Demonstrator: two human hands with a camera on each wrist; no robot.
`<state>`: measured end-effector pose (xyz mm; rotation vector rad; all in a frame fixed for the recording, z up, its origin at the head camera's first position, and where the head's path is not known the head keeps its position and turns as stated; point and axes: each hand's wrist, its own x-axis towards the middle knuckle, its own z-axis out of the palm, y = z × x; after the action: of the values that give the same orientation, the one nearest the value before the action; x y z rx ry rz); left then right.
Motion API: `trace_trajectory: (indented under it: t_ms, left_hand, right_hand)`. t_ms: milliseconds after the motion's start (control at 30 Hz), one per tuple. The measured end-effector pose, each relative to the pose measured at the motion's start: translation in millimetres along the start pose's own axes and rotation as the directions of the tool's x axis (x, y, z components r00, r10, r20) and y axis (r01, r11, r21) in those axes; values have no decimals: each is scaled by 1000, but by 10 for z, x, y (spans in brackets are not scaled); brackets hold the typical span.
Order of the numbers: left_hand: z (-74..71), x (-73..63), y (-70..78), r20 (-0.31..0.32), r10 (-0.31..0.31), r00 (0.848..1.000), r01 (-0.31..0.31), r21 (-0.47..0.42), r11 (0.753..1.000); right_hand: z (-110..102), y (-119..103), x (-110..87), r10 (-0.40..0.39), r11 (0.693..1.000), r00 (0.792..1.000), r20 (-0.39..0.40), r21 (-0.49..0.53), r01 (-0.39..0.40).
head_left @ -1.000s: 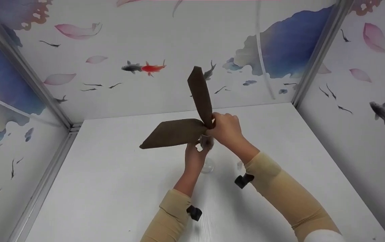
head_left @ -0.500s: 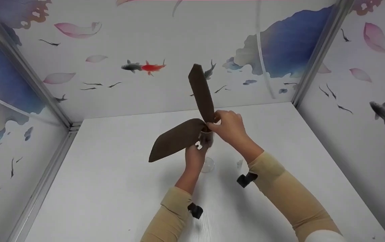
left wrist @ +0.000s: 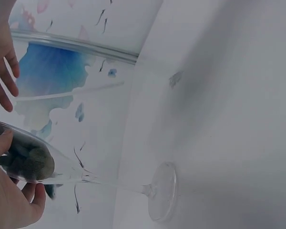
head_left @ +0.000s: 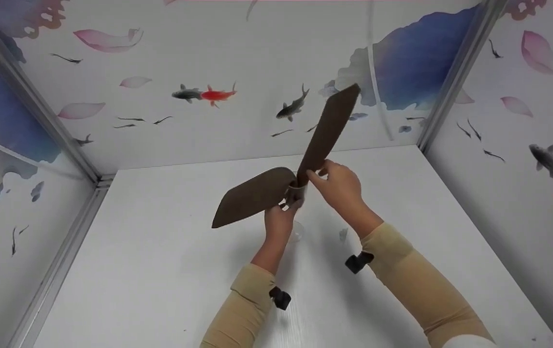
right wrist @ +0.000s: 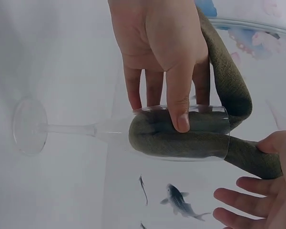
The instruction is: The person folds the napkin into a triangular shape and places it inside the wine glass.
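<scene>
A folded dark olive-brown cloth napkin (head_left: 252, 195) stands doubled in a clear stemmed glass (right wrist: 29, 126). Its bend sits down in the bowl, and two flat ends come out over the rim. One end leans left and droops; the other rises up to the right. My left hand (head_left: 279, 222) grips the glass around its bowl, thumb across the front in the right wrist view. Near the rim, my right hand (head_left: 341, 186) pinches the rising end, thumb on the cloth, other fingers spread in the right wrist view. The glass's foot appears against the white table in the left wrist view.
The white table (head_left: 126, 270) is enclosed by white panels (head_left: 238, 43) printed with fish and petals, with metal rails at the corners. A small pale thing or mark (head_left: 343, 234) lies right of the glass. Black cameras (head_left: 358, 262) sit at both wrists.
The napkin's upright end has swung from leaning left to leaning right, with my right hand shifting slightly right. The left end first drooped, then stayed about level. My left hand keeps holding the glass.
</scene>
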<state>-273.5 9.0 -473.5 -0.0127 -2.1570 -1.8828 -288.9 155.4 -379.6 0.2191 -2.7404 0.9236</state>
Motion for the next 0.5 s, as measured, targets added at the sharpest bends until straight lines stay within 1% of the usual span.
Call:
trace_trajectory:
  t_ms: [67,167,267,400,500]
  left_hand:
    - [-1,21,-2,-7,5,1000,-5,-7,1000]
    - [-6,54,-14,0,13,1000,-13,-15,1000]
    - [-17,88,-26,14,10,1000,-10,-26,1000]
    - [-42,117,-37,37,-10,999,12,-50,999]
    - [-74,118,-41,53,-21,998,23,-47,999]
  right_hand:
    - [0,34,-11,20,1000,1000,1,-11,-20]
    - [1,78,-25,36,999,999,-2,-36,-37]
    - [-7,104,-29,32,998,999,-12,-59,-33]
    - [-30,123,-29,-9,997,1000,-29,-71,7]
    - [-43,131,-28,-67,997,996,-66,-52,64]
